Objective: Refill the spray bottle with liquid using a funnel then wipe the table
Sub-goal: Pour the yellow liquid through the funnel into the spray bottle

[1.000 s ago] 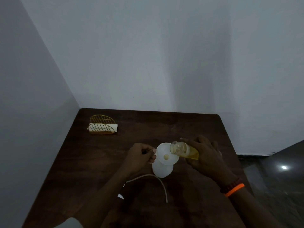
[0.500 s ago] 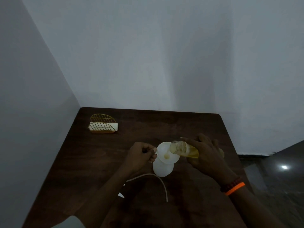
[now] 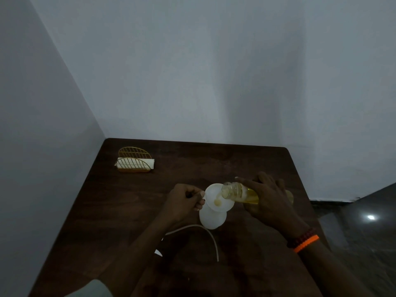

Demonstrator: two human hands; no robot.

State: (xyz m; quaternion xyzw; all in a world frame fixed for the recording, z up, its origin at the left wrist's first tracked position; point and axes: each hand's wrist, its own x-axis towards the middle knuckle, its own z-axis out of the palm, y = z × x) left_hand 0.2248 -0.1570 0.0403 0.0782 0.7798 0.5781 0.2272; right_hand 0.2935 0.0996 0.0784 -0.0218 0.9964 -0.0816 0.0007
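Yellow liquid now pooling in funnel [image 3: 219,197]; right hand [image 3: 270,203] grips bottle [image 3: 239,192], tipped same as before, left hand [image 3: 184,200] pinches funnel rim. Refill ongoing.

The left hand [image 3: 184,200] is curled in a loose fist, fingers pinched. Just beside it, the right hand [image 3: 270,202] is wrapped palm-down in a grip, bands at its wrist.

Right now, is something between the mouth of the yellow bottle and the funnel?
Nothing visible. The bottle mouth hangs over the open funnel; the left hand stays at its rim, aside.
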